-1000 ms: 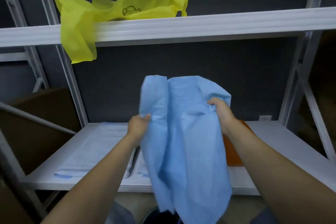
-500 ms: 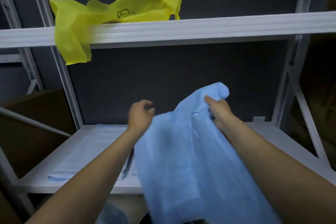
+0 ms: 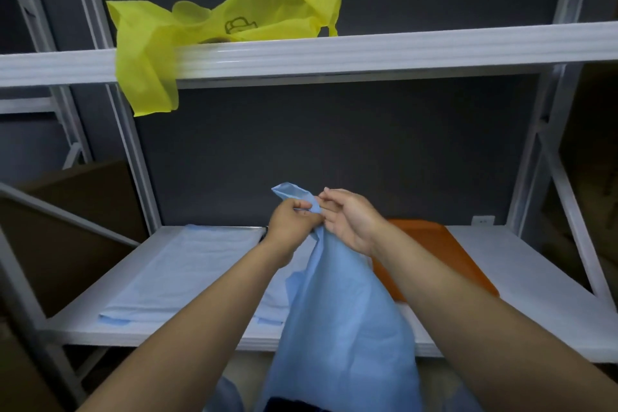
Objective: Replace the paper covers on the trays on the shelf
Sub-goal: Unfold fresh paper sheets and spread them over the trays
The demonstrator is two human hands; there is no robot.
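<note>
Left hand [image 3: 294, 221] pinches the top corner of the crumpled light blue paper sheet [image 3: 334, 304], fingers curled tight. The sheet hangs down in front of the white metal lower shelf [image 3: 521, 278]. Right hand [image 3: 354, 221] sits beside it, fingers loose and fairly straight, just touching the edge. A flat orange tray [image 3: 444, 254] sits behind, and a pale blue paper cover [image 3: 187, 267] lies flat at left. Up top, a yellow plastic bag [image 3: 234, 20] shows a dark outline logo, unreadable.

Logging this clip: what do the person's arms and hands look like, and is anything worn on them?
Nothing worn shows. The left hand and right hand are ungloved, with no rings visible. The left forearm and right forearm are bare down to the frame's edge, with no sleeves, watch or bands in view.
</note>
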